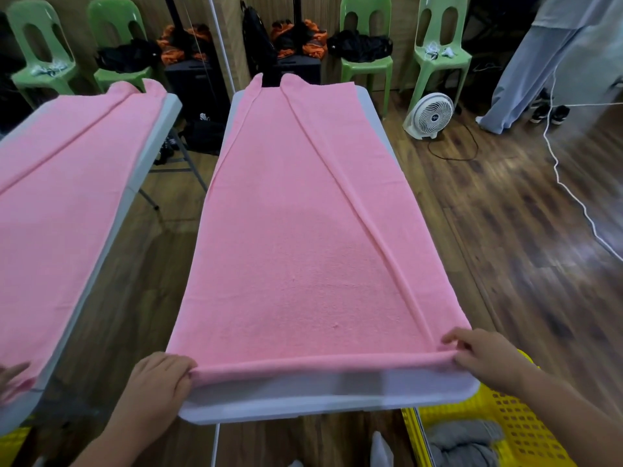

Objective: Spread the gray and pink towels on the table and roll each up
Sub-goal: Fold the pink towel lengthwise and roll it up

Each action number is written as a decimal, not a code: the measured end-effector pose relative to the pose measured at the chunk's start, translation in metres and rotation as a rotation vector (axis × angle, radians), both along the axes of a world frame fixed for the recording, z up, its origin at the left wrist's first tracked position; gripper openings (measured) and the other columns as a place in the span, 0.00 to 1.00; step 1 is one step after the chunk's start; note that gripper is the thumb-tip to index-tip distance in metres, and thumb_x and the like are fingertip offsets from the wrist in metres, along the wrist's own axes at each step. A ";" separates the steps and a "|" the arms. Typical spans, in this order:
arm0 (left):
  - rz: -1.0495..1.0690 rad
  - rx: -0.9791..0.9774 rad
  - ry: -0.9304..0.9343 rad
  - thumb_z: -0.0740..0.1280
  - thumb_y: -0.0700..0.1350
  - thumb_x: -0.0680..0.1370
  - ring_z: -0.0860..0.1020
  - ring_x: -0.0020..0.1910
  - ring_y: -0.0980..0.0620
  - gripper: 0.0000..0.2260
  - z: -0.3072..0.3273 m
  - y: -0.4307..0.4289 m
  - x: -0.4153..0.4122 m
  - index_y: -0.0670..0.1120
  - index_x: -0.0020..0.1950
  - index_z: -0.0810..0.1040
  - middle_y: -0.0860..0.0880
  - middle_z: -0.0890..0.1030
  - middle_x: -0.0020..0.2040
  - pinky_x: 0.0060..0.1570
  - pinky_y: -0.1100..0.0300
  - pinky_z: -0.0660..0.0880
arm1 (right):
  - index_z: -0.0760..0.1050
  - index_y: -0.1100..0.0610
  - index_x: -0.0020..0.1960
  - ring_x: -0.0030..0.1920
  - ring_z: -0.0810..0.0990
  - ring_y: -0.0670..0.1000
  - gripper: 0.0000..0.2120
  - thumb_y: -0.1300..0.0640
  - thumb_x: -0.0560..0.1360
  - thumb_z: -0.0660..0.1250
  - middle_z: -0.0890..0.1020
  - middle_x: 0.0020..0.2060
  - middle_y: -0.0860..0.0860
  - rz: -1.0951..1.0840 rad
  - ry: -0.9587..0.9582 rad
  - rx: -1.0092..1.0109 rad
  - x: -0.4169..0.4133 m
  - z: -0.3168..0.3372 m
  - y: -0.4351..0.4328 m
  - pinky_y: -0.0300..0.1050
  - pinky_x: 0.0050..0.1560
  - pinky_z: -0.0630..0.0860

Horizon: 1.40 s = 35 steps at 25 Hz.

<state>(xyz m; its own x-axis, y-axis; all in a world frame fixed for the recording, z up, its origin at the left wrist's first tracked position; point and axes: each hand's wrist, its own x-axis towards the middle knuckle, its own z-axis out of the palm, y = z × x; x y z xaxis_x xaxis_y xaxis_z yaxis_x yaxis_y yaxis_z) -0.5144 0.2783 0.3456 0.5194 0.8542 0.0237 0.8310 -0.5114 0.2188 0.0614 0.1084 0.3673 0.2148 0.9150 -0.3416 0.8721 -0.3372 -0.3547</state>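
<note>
- Wood-plank floor, a wall mirror (111, 298) from 7 to 10 o'clock doubling the scene, green plastic chairs (365, 59) along the far wall at 12, a white floor fan (433, 116) at 1, and a white cord (569, 193) trailing across the boards at 3.
- White folding table (303, 396) runs from 6 toward 12. The pink towel (296, 230) lies lengthwise on it, covering nearly the whole top, with both long sides folded in; the right flap's edge runs diagonally from 12 down to 4.
- Near hem at 6 is turned over into a first thin roll, lying just short of the table's bare near rim.
- Left hand (158, 382) at 7: fingers curled around the roll's left end.
- Right hand (485, 358) at 5: fingertips pinching the right end, where the flap adds thickness.
- Gray towel (465, 439) sits bunched in the yellow basket (526, 433) at 5, below table level. Whether it is rolled, I cannot tell.
- Judgement: pink roll just begun, most of the length not yet rolled.
- To do it well: advance both ends evenly toward 12, keep the core tight, tuck with the fingertips each turn, and watch the thicker right side, which likely builds faster and could cone the roll.
- Risk: side flaps opening as the roll climbs.
</note>
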 end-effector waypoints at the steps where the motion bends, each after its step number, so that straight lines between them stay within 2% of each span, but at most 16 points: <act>1: 0.036 -0.002 0.014 0.54 0.52 0.76 0.77 0.43 0.53 0.09 0.002 0.010 0.002 0.60 0.47 0.73 0.59 0.79 0.43 0.51 0.49 0.75 | 0.77 0.43 0.49 0.38 0.78 0.43 0.12 0.55 0.68 0.68 0.81 0.36 0.44 -0.084 0.044 -0.004 0.001 0.005 0.012 0.39 0.39 0.72; 2: 0.074 0.009 0.028 0.55 0.53 0.77 0.78 0.46 0.52 0.10 0.004 0.020 0.005 0.59 0.50 0.75 0.57 0.81 0.46 0.54 0.47 0.75 | 0.77 0.44 0.51 0.40 0.79 0.46 0.14 0.57 0.68 0.70 0.82 0.38 0.46 -0.120 0.035 0.010 0.000 0.009 0.022 0.41 0.40 0.73; 3: 0.100 0.033 0.065 0.55 0.54 0.77 0.78 0.50 0.50 0.12 0.005 0.027 0.009 0.57 0.53 0.77 0.54 0.82 0.50 0.58 0.45 0.74 | 0.78 0.48 0.51 0.42 0.80 0.50 0.14 0.58 0.67 0.72 0.83 0.41 0.48 -0.080 -0.082 0.079 -0.001 0.009 0.029 0.45 0.43 0.75; 5: 0.059 0.063 0.139 0.58 0.54 0.77 0.77 0.55 0.48 0.14 0.002 0.029 0.014 0.53 0.57 0.78 0.51 0.81 0.56 0.62 0.46 0.71 | 0.80 0.53 0.47 0.44 0.79 0.56 0.12 0.58 0.64 0.75 0.82 0.43 0.50 0.176 -0.324 0.264 -0.014 0.010 0.028 0.52 0.46 0.76; 7: -0.070 0.034 0.195 0.60 0.56 0.74 0.76 0.59 0.50 0.19 -0.004 0.018 0.014 0.53 0.62 0.78 0.53 0.79 0.61 0.66 0.51 0.66 | 0.80 0.53 0.50 0.47 0.78 0.55 0.15 0.53 0.64 0.72 0.81 0.46 0.49 0.343 -0.361 0.311 -0.030 0.000 0.012 0.54 0.52 0.74; 9: -0.091 -0.006 0.205 0.60 0.57 0.73 0.76 0.60 0.52 0.23 -0.008 0.012 0.013 0.54 0.65 0.77 0.54 0.78 0.62 0.68 0.55 0.64 | 0.80 0.52 0.55 0.51 0.78 0.54 0.20 0.51 0.64 0.66 0.81 0.51 0.48 0.279 -0.336 0.263 -0.036 -0.015 0.003 0.53 0.57 0.72; 13: 0.051 -0.019 0.088 0.55 0.53 0.75 0.79 0.49 0.52 0.14 -0.002 0.023 0.017 0.54 0.50 0.80 0.55 0.82 0.49 0.54 0.51 0.76 | 0.80 0.47 0.44 0.44 0.78 0.53 0.11 0.49 0.67 0.60 0.81 0.40 0.44 0.128 -0.278 0.211 -0.037 -0.016 0.024 0.49 0.52 0.71; 16: 0.051 -0.005 0.063 0.55 0.51 0.74 0.77 0.41 0.56 0.08 0.002 0.014 0.007 0.60 0.43 0.74 0.59 0.79 0.41 0.46 0.56 0.73 | 0.75 0.46 0.38 0.39 0.75 0.50 0.09 0.47 0.70 0.57 0.77 0.34 0.44 0.198 -0.277 0.186 -0.040 -0.009 0.014 0.49 0.50 0.74; 18: 0.022 -0.027 0.059 0.56 0.49 0.73 0.73 0.35 0.59 0.07 0.007 0.002 0.000 0.61 0.39 0.69 0.60 0.75 0.34 0.43 0.57 0.71 | 0.67 0.44 0.35 0.38 0.69 0.49 0.09 0.46 0.72 0.52 0.73 0.32 0.44 0.195 -0.250 0.066 -0.042 -0.006 0.003 0.46 0.54 0.73; 20: 0.027 -0.015 0.089 0.59 0.49 0.73 0.71 0.32 0.61 0.07 0.007 0.007 -0.001 0.62 0.38 0.68 0.60 0.72 0.30 0.44 0.54 0.73 | 0.65 0.43 0.36 0.39 0.70 0.49 0.09 0.44 0.73 0.51 0.76 0.33 0.45 0.098 -0.150 -0.022 -0.039 -0.006 0.006 0.46 0.47 0.72; 22: 0.074 -0.010 0.125 0.58 0.52 0.74 0.75 0.36 0.61 0.06 0.007 0.021 0.004 0.62 0.43 0.73 0.60 0.78 0.35 0.51 0.50 0.76 | 0.71 0.40 0.41 0.42 0.74 0.49 0.08 0.42 0.72 0.54 0.79 0.37 0.45 0.019 -0.116 -0.005 -0.034 -0.002 0.022 0.49 0.42 0.74; 25: 0.038 0.041 0.151 0.58 0.55 0.76 0.79 0.51 0.52 0.13 0.006 0.025 0.010 0.56 0.54 0.79 0.56 0.81 0.52 0.59 0.48 0.73 | 0.78 0.48 0.46 0.44 0.76 0.53 0.11 0.46 0.71 0.59 0.79 0.41 0.46 0.165 -0.305 0.252 -0.037 0.005 0.027 0.50 0.46 0.74; 27: -0.083 0.032 0.197 0.62 0.57 0.73 0.78 0.57 0.51 0.19 0.003 0.011 0.009 0.55 0.60 0.79 0.55 0.80 0.59 0.62 0.47 0.72 | 0.79 0.51 0.47 0.45 0.76 0.54 0.11 0.47 0.68 0.65 0.79 0.42 0.48 0.298 -0.344 0.281 -0.049 0.004 0.011 0.49 0.49 0.71; 29: -0.130 0.009 0.184 0.62 0.57 0.71 0.77 0.59 0.52 0.23 -0.001 0.001 0.007 0.55 0.65 0.78 0.55 0.79 0.62 0.61 0.48 0.73 | 0.80 0.52 0.54 0.48 0.77 0.54 0.18 0.46 0.66 0.67 0.80 0.48 0.48 0.288 -0.325 0.223 -0.055 -0.010 -0.005 0.50 0.55 0.70; 31: -0.077 -0.003 0.139 0.59 0.54 0.73 0.78 0.56 0.53 0.20 -0.003 0.007 0.008 0.54 0.61 0.80 0.56 0.81 0.58 0.59 0.50 0.74 | 0.80 0.52 0.54 0.48 0.77 0.54 0.18 0.49 0.67 0.65 0.81 0.47 0.47 0.222 -0.296 0.229 -0.053 -0.023 -0.008 0.50 0.56 0.70; 35: 0.032 -0.059 0.075 0.55 0.53 0.75 0.76 0.45 0.57 0.11 0.002 0.018 0.006 0.60 0.46 0.77 0.59 0.81 0.45 0.52 0.53 0.76 | 0.77 0.48 0.40 0.39 0.74 0.51 0.09 0.49 0.67 0.59 0.79 0.35 0.43 0.178 -0.197 0.179 -0.057 -0.009 0.002 0.49 0.47 0.70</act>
<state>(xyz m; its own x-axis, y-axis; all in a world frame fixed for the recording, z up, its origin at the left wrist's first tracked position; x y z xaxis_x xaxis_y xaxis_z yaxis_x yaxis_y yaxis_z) -0.5080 0.2966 0.3473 0.4907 0.8689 -0.0649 0.8617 -0.4728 0.1844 0.0047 0.1107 0.3586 0.0923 0.9859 -0.1394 0.9696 -0.1208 -0.2126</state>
